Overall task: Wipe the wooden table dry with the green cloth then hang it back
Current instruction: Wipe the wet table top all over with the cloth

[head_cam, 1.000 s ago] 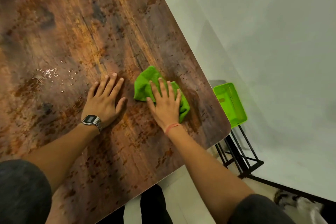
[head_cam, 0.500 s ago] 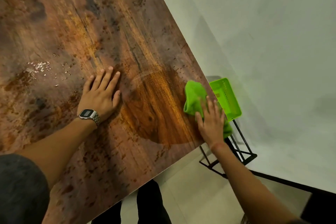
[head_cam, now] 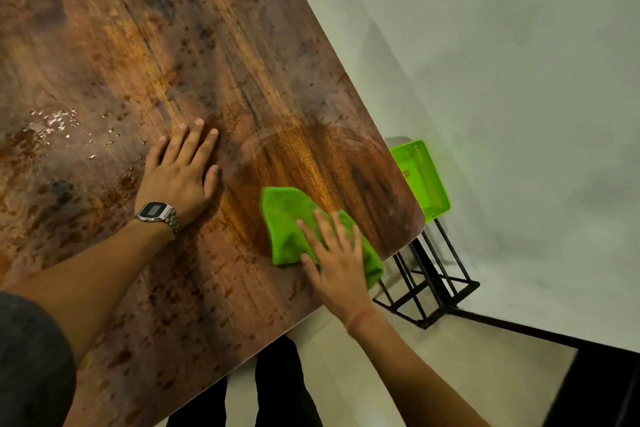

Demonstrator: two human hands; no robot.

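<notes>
The green cloth (head_cam: pixel 285 222) lies bunched on the wooden table (head_cam: pixel 194 45) near its right front corner. My right hand (head_cam: pixel 337 256) presses flat on the cloth with fingers spread, covering its near half. My left hand (head_cam: pixel 181 170), with a metal watch at the wrist, rests palm down on the bare table to the left of the cloth, holding nothing. A darker wiped patch shows on the wood above the cloth. Water droplets (head_cam: pixel 55 121) glisten at the left, beyond my left hand.
A green plastic basket (head_cam: pixel 424 180) sits on a black wire stand (head_cam: pixel 433 288) just past the table's right corner, by a pale wall. Dark trouser legs (head_cam: pixel 277 388) show under the table's front edge.
My right hand slid the cloth from beside my left hand out to the table's right edge, then back left onto the table near the corner. My left hand stayed put.
</notes>
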